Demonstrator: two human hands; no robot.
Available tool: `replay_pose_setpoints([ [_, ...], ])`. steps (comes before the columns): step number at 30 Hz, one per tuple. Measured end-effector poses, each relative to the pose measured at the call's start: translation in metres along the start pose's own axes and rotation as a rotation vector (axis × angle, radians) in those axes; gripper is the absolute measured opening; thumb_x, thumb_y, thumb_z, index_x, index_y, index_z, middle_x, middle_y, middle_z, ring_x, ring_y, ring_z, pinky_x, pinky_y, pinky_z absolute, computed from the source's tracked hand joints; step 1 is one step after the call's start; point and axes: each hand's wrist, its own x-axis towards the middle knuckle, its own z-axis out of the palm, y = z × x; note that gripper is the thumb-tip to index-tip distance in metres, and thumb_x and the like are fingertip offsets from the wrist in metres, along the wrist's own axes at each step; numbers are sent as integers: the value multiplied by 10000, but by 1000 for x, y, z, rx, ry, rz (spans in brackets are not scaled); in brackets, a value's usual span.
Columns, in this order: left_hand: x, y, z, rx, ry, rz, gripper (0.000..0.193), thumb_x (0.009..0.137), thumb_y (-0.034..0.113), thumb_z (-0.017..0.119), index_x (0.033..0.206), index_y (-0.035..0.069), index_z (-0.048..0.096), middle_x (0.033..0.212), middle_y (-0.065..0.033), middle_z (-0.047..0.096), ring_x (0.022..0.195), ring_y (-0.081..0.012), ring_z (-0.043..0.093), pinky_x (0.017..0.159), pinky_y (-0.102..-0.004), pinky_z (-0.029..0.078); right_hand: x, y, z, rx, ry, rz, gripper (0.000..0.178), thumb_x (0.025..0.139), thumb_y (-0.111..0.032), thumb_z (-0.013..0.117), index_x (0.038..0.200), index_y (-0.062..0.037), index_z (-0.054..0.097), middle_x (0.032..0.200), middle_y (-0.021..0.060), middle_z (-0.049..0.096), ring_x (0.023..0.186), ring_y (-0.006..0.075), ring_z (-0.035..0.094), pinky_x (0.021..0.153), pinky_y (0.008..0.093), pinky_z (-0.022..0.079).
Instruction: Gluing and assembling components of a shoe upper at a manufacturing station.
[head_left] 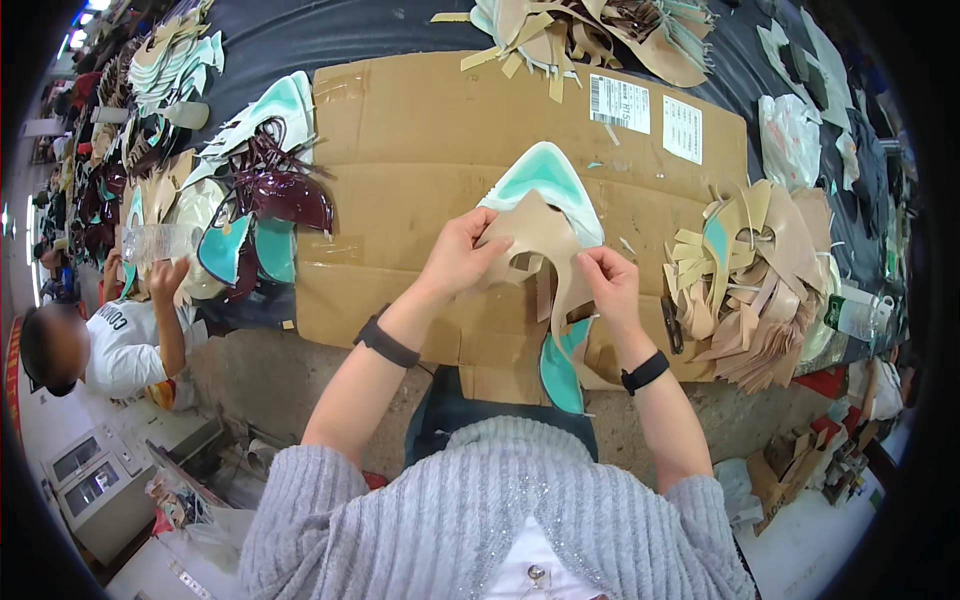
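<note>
Between both hands is a beige shoe upper piece [528,222] with a curved cut-out, spread over the cardboard in front of me. My left hand [465,252] pinches its left edge between thumb and fingers. On the other side, my right hand [612,285] grips the right strip of the same piece. A white padded piece with a teal face [545,172] lies just beyond, partly covered by the beige one. Below the cut-out, a teal-faced flap [560,375] hangs near the cardboard's front edge; whether it is joined to the beige piece I cannot tell.
Flattened cardboard [390,150] covers the dark table top. A heap of beige cut pieces [765,290] sits at right, beside a small black tool [671,325]. Glossy dark red pieces [285,198] lie at left. Another person [130,340] works at the far left.
</note>
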Motion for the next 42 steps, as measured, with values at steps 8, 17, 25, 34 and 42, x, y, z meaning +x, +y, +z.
replay_pose_setpoints([
  [8,22,-7,0,332,195,-40,171,833,127,675,877,-36,648,734,-65,663,648,-97,599,615,-246,487,33,15,5,-2,181,4,151,874,-109,622,784,12,618,637,-74,517,574,-5,414,502,180,326],
  [17,57,-13,4,496,351,85,209,787,199,697,771,-6,657,660,-123,649,579,-210,624,565,-306,484,54,10,13,-212,311,9,196,839,-160,661,724,-10,614,571,-29,548,531,28,444,494,225,362],
  [25,61,-12,4,604,329,1,211,793,185,697,810,-23,669,684,-115,670,608,-178,640,598,-287,504,56,8,17,-360,351,20,212,820,-177,666,729,12,633,548,36,567,499,85,477,501,257,392],
  [34,63,-3,8,644,345,-67,235,785,210,700,811,-23,678,691,-132,675,604,-205,647,592,-313,506,58,11,18,-339,346,25,204,837,-139,665,714,15,611,573,-44,526,520,14,418,467,207,324],
  [42,65,-5,10,653,354,-76,219,776,243,691,756,25,679,670,-115,661,611,-263,637,595,-344,496,59,18,14,-339,367,94,232,798,-170,664,675,15,599,558,66,591,511,108,519,523,283,422],
])
